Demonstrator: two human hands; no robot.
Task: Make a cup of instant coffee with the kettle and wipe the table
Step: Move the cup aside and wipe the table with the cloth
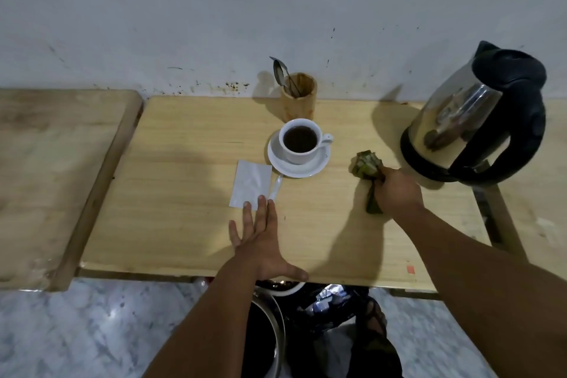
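Observation:
A white cup [300, 140] full of dark coffee stands on a white saucer [299, 167] near the middle of the wooden table [184, 224]. A white sachet [251, 188] and a small clear plastic spoon [275, 189] lie just left of the saucer. My left hand [262, 242] rests flat on the table with fingers spread, fingertips touching the sachet's near edge. My right hand [397, 190] grips a crumpled green cloth [366, 166] pressed on the table, right of the cup. The steel kettle [472, 120] with black handle stands at the far right.
A wooden holder [299, 95] with metal spoons stands against the wall behind the cup. A second wooden table [46, 178] adjoins on the left. Below the front edge are a metal pot [270, 331] and dark bags on a marble floor.

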